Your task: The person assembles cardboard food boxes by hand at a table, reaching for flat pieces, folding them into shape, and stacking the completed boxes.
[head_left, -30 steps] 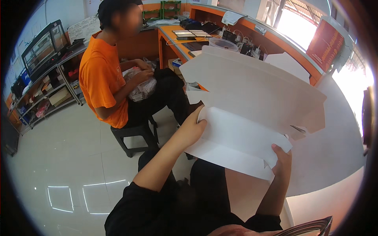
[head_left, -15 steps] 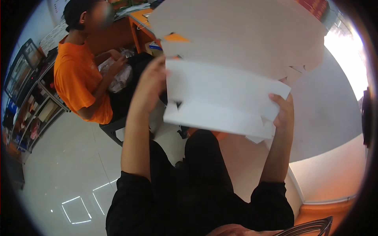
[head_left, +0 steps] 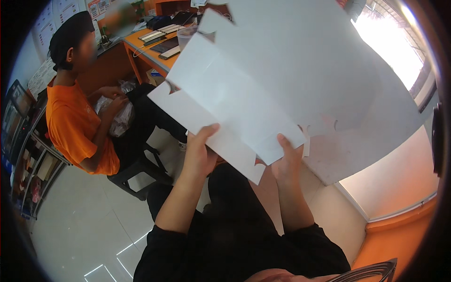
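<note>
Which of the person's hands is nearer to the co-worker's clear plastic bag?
Left. The left hand is nearer the plastic bag; the right hand is farther right, both holding white cardboard.

Matt white card, glossy floor

The flat box blank (head_left: 282,89) looks smooth, matt cardboard; the floor tiles (head_left: 80,221) shine glossy; the desk (head_left: 150,51) is orange laminate.

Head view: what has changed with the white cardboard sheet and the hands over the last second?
The flat white cardboard sheet has swung up and tilted, now filling more of the view. Left hand and right hand keep gripping its lower edge. The seated person in orange stays put.
</note>
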The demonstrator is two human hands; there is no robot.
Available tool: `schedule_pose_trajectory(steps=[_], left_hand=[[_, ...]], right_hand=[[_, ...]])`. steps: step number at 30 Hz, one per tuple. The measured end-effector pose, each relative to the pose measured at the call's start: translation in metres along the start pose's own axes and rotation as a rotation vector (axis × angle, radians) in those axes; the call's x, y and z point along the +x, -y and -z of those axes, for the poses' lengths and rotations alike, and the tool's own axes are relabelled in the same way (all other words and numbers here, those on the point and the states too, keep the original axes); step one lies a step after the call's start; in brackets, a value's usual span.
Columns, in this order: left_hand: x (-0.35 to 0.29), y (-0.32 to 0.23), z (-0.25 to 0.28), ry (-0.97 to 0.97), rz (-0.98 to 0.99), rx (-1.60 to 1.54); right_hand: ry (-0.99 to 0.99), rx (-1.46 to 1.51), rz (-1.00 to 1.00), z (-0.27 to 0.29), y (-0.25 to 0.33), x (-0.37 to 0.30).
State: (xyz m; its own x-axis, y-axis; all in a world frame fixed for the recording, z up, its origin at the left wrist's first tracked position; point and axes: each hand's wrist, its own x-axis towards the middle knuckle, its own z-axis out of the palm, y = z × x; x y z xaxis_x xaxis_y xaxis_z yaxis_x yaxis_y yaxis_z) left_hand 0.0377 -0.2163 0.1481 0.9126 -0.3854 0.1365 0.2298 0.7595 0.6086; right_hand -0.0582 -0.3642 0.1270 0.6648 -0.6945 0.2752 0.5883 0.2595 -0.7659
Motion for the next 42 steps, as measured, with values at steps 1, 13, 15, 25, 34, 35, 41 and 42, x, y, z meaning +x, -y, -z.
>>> schedule_pose_trajectory(steps=[1,13,15,25,34,35,41,42], left_hand=[[-0.004,-0.001,-0.008,-0.068,0.006,0.175],[0.04,-0.057,-0.012,-0.223,-0.172,0.491],[0.052,-0.064,-0.022,0.067,-0.469,0.727],[0.105,-0.03,0.005,0.208,-0.414,0.956],[0.078,-0.027,0.008,0.102,-0.288,0.957],[0.074,-0.025,0.007,0.1,-0.288,0.92],[0.052,-0.033,-0.013,0.129,-0.325,0.828],[0.044,-0.031,-0.02,0.122,-0.316,0.79]], right_hand=[[-0.005,-0.003,0.011,0.011,0.001,0.001],[0.541,-0.43,0.366,0.021,0.15,0.031],[0.204,-0.952,0.456,0.001,0.144,0.035],[0.095,-0.557,0.179,0.019,0.079,0.097],[0.091,-0.547,0.168,0.017,0.075,0.079],[0.067,-0.559,0.199,0.019,0.075,0.079],[0.043,-0.561,0.125,0.009,0.089,0.054],[0.055,-0.569,0.146,0.011,0.09,0.048]])
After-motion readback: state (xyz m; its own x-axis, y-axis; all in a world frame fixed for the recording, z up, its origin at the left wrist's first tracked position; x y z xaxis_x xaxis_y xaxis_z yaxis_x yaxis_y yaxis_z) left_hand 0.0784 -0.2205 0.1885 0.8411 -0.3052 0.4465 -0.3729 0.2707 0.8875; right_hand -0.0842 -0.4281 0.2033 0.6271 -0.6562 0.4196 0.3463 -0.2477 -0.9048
